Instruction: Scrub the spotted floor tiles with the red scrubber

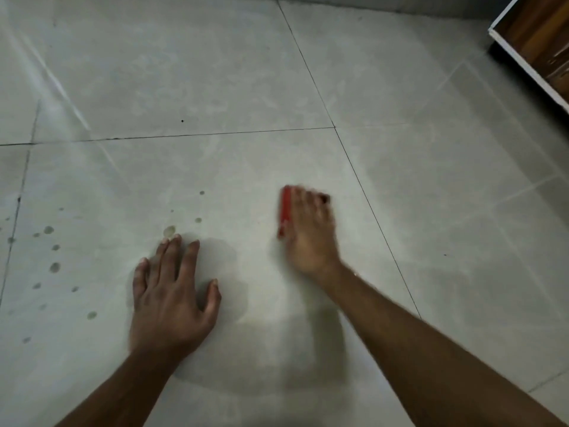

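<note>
The right hand (309, 232) is motion-blurred and covers most of the red scrubber (285, 211); its grip seems curled. The far-right wooden cabinet (535, 35) is cropped.

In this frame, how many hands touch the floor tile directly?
1. The left hand lies flat on the tile; the right hand grips the red scrubber, so its contact is hidden.

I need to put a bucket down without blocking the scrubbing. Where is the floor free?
The far tiles, beyond the grout line, are bare. So is the tile between the right hand and the wooden cabinet. It is crowded between the left hand and the red scrubber, and spots lie left.
</note>
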